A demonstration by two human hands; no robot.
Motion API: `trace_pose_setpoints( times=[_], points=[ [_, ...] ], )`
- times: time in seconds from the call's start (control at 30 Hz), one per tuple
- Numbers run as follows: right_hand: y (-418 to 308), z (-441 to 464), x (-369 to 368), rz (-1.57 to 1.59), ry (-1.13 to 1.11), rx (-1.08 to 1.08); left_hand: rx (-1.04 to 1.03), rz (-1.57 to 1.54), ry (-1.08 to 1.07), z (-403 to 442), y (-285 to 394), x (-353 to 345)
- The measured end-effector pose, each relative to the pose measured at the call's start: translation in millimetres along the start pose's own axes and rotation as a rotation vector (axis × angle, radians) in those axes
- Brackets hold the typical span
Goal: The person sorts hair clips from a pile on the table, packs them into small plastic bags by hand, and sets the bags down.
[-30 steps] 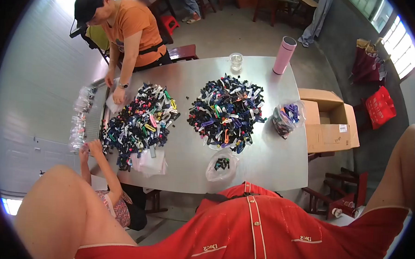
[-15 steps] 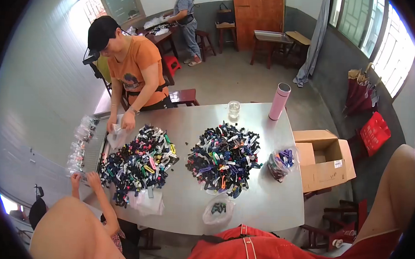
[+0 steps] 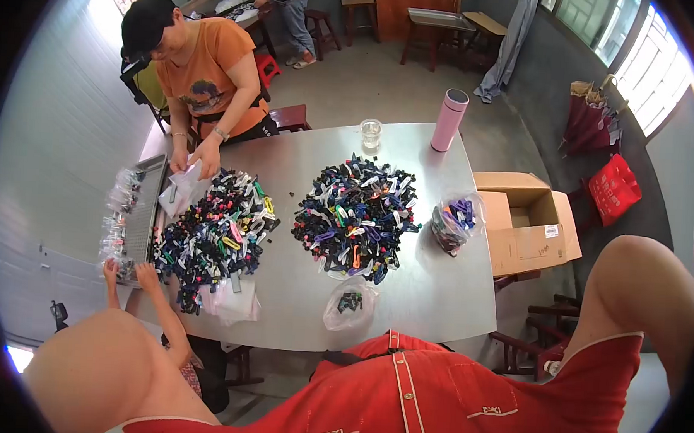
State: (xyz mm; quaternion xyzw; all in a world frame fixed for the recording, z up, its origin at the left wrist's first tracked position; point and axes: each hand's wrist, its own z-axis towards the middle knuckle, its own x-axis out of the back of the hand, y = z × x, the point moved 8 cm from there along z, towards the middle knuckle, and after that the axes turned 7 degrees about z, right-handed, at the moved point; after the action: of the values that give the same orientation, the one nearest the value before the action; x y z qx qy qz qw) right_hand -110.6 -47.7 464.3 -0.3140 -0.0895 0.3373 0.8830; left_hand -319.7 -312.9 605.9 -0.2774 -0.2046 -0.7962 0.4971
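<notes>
Neither of my hands shows. My left arm (image 3: 100, 368) and my right arm (image 3: 645, 299) are bent and raised at the sides, with both hands outside the view. In front of me, on a metal table (image 3: 428, 313), lies a heap of small coloured clips (image 3: 358, 217). Nearer to me is an opened clear plastic bag (image 3: 339, 318) holding a few dark clips. A tied-looking bag of clips (image 3: 457, 221) stands to the right. Another clip heap (image 3: 218, 234) spreads on the left, beside a stack of flat clear bags (image 3: 231, 304).
A co-worker in orange (image 3: 213, 79) handles a plastic bag (image 3: 182, 190). Another person's hands (image 3: 143, 273) reach along a tray (image 3: 141, 231) with filled bags. A glass (image 3: 371, 134), a pink flask (image 3: 449, 120) and a cardboard box (image 3: 528, 240) are on the far right side.
My view has tilted down, so the table sits higher and more of my red shirt shows. The co-worker in orange has lifted the bag slightly. My hands are out of view in both frames.
</notes>
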Motion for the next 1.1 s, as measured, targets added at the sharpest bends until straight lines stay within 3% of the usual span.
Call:
trace_pose_setpoints(
  times=[0.6,0.77,0.9,0.93,1.0,1.03,1.1],
  points=[
    [68.8,32.9,-6.5,-0.091,-0.044,0.117,-0.104,0.176,0.264,8.9,-3.9,13.4],
    [73.7,-34.4,-3.1,-0.146,-0.054,-0.12,0.056,0.069,0.225,-5.1,-7.0,7.6],
    [118.1,-46.7,-24.9,-0.132,-0.097,-0.129,0.085,0.132,0.269,-16.0,-1.9,17.7],
    [97.3,-34.0,-33.8,-0.123,-0.104,-0.126,0.086,0.152,0.277,-17.1,0.2,19.9],
    [220.2,-88.2,-52.4,-0.286,-0.051,-0.547,0.085,0.173,0.287,-16.4,2.9,23.4],
    [268.1,-114.1,-49.1,-0.405,-0.056,-0.644,0.082,0.181,0.294,-11.0,5.2,26.1],
    [352.7,-163.2,-29.5,-0.55,-0.044,-0.85,0.265,-0.509,0.596,-88.7,-36.9,-0.3]
  ],
)
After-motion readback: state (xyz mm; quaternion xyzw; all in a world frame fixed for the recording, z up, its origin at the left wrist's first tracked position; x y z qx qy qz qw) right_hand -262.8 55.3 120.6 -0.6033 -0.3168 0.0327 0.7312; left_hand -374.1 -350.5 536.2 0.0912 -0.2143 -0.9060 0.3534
